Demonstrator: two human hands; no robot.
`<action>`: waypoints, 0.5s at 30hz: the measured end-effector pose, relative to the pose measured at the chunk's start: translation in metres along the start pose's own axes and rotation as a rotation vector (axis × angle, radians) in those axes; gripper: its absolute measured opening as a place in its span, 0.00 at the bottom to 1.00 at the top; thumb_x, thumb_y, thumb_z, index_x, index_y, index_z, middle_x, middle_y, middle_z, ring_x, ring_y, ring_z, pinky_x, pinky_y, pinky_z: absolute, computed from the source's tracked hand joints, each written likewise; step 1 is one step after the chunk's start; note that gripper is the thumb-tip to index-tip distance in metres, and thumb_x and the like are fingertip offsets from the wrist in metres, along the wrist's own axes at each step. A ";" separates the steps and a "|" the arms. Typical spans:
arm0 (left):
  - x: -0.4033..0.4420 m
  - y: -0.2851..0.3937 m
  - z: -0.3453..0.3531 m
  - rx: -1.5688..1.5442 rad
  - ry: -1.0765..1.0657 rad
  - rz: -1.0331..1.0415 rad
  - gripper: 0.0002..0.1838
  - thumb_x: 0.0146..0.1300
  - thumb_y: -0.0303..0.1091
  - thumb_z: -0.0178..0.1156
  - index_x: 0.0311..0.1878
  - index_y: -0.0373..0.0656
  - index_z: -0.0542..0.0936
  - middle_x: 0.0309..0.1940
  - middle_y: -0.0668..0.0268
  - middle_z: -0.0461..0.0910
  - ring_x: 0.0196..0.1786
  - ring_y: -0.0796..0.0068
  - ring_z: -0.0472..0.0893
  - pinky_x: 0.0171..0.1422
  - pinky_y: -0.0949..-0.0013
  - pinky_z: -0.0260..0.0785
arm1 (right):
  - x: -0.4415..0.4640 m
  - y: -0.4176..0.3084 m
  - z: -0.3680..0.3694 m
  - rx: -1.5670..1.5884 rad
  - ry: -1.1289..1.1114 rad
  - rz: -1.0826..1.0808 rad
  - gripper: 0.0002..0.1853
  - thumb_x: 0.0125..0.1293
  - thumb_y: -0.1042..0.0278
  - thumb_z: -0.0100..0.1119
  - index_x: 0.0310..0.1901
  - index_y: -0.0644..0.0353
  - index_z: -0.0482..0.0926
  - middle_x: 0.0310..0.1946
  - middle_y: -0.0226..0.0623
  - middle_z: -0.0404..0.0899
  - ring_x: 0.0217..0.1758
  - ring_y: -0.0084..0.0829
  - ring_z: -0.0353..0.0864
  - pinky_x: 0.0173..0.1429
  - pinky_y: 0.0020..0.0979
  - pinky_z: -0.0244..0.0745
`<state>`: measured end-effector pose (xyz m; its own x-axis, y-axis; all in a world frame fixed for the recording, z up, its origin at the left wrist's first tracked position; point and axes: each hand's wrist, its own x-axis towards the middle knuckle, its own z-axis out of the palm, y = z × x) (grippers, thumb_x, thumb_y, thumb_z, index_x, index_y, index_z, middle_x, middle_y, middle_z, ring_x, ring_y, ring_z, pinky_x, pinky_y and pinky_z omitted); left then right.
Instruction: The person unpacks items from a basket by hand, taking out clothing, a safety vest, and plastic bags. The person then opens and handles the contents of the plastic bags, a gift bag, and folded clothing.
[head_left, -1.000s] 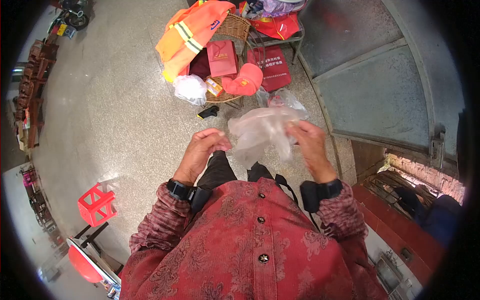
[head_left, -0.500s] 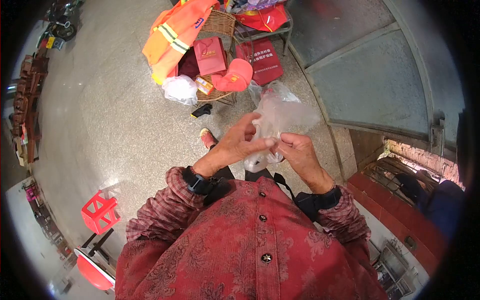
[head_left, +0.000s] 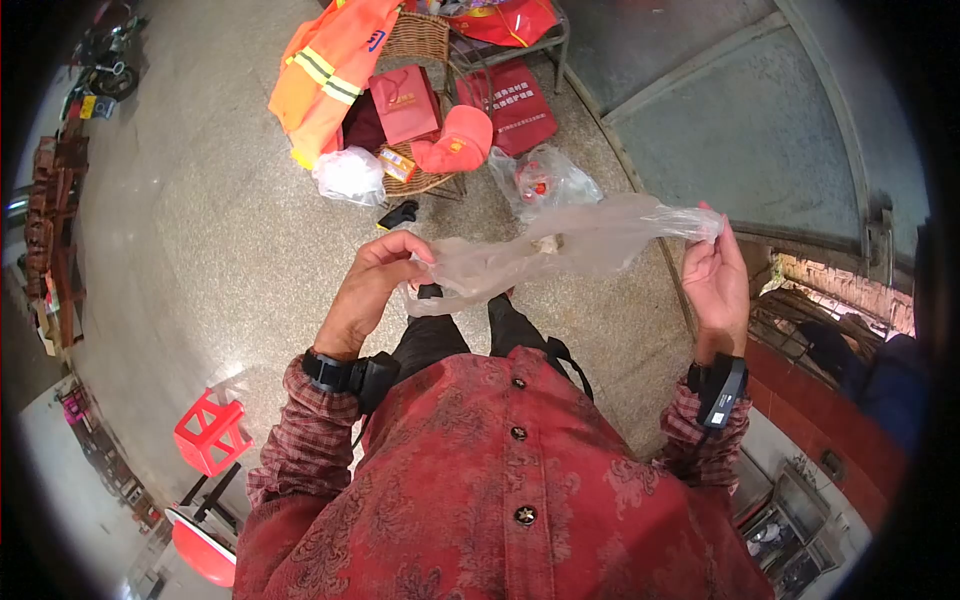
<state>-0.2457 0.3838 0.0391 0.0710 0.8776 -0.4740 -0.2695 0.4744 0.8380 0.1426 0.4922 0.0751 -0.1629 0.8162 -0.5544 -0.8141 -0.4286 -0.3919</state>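
A translucent white plastic bag (head_left: 590, 240) is stretched sideways in front of my body, above the floor. My left hand (head_left: 372, 285) pinches its left end between thumb and fingers. At the other end my right hand (head_left: 718, 280) grips the gathered, twisted part of the bag. A small pale patch shows near the bag's middle; I cannot tell whether it is inside or behind the film. Beyond it, on the floor, lies another clear plastic bag (head_left: 545, 182) with something red in it.
A wicker chair (head_left: 418, 40) holds an orange reflective vest (head_left: 330, 75), a red gift bag (head_left: 405, 103) and a red cap (head_left: 458, 138). A white plastic bag (head_left: 350, 177) and a dark red bag (head_left: 515, 110) are beside it. A red stool (head_left: 212, 432) stands at left, a metal door (head_left: 740, 150) at right.
My hands have moved apart, the left one leftward and the right one rightward and up. The bag, bunched between them before, is now drawn out lengthwise.
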 end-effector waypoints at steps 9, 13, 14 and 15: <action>-0.010 0.011 0.011 -0.146 0.006 0.111 0.06 0.55 0.19 0.53 0.34 0.38 0.78 0.34 0.68 0.78 0.37 0.79 0.76 0.45 0.77 0.67 | -0.017 -0.006 0.027 0.098 -0.059 -0.117 0.20 0.73 0.68 0.45 0.62 0.69 0.64 0.48 0.46 0.74 0.43 0.31 0.78 0.45 0.22 0.82; -0.024 0.025 0.010 -0.088 0.023 0.170 0.07 0.54 0.18 0.52 0.35 0.38 0.77 0.35 0.66 0.78 0.39 0.77 0.76 0.44 0.76 0.69 | -0.040 0.000 0.044 0.021 -0.115 -0.192 0.22 0.74 0.66 0.43 0.66 0.65 0.59 0.50 0.48 0.73 0.44 0.31 0.78 0.44 0.22 0.81; -0.029 0.030 0.011 -0.121 0.015 0.155 0.07 0.54 0.19 0.52 0.35 0.36 0.77 0.35 0.64 0.78 0.35 0.76 0.77 0.39 0.73 0.71 | -0.045 0.001 0.043 0.021 -0.113 -0.189 0.22 0.74 0.66 0.43 0.66 0.65 0.59 0.50 0.48 0.73 0.44 0.31 0.78 0.44 0.22 0.81; -0.033 0.032 0.009 -0.120 0.017 0.150 0.07 0.54 0.19 0.52 0.35 0.36 0.77 0.35 0.64 0.78 0.35 0.76 0.77 0.39 0.73 0.71 | -0.050 0.001 0.041 -0.036 -0.190 -0.183 0.22 0.74 0.67 0.41 0.66 0.67 0.59 0.52 0.45 0.72 0.47 0.29 0.76 0.45 0.20 0.80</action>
<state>-0.2477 0.3704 0.0844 0.0053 0.9361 -0.3516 -0.3886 0.3259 0.8618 0.1268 0.4671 0.1323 -0.1191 0.9381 -0.3252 -0.8197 -0.2778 -0.5010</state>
